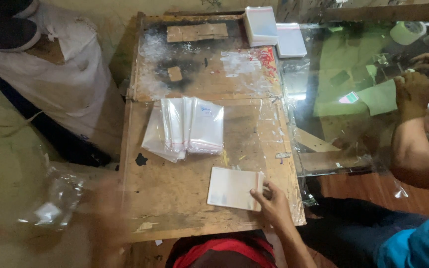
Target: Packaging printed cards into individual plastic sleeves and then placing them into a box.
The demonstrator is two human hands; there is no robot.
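My right hand (274, 202) grips the right edge of a flat white packet stack (230, 188) lying on the worn wooden table (175, 198) near its front edge. My left hand (106, 213) is a motion blur off the table's left front corner. A crumpled clear plastic bag (55, 198) hangs just left of it; I cannot tell whether the hand holds it. A fanned pile of clear plastic sleeves (187, 128) lies in the middle of the table.
Stacks of clear sleeves (261, 25) sit at the table's far edge. A glass-topped table (333, 94) stands to the right, where a co-worker in a blue shirt works with both hands (415, 89) near a tape roll (407, 32). White cloth (70, 79) lies at left.
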